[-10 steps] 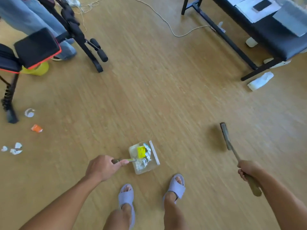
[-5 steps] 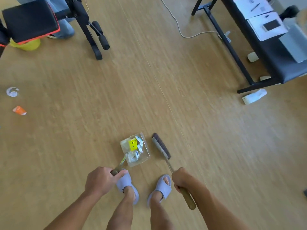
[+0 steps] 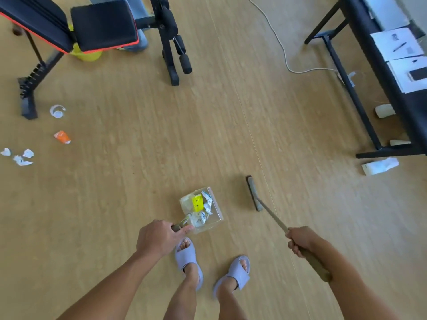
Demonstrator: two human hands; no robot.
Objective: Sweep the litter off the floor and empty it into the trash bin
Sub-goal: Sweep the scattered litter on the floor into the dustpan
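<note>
My left hand [image 3: 159, 237] grips the handle of a clear dustpan [image 3: 216, 219], which holds a yellow scrap and crumpled white wrappers just ahead of my feet. My right hand [image 3: 302, 241] is shut on the wooden handle of a broom; the broom head [image 3: 253, 192] rests on the floor to the right of the dustpan, apart from it. Loose litter lies at the far left: white paper scraps [image 3: 22, 156], an orange wrapper [image 3: 62, 136] and a clear plastic cup [image 3: 57, 111]. A white packet [image 3: 380, 166] lies at the right. No trash bin is in view.
A black and red workout bench [image 3: 69, 26] stands at the upper left with a yellow object beneath it. A black table frame [image 3: 355, 105] with papers on top fills the upper right. A white cable [image 3: 284, 54] crosses the floor. A person's jeans and shoe show behind the bench.
The broom head has swung from right beside the dustpan out to the right. My right hand moved right with it. The camera view shifted, bringing the litter at left back into sight.
</note>
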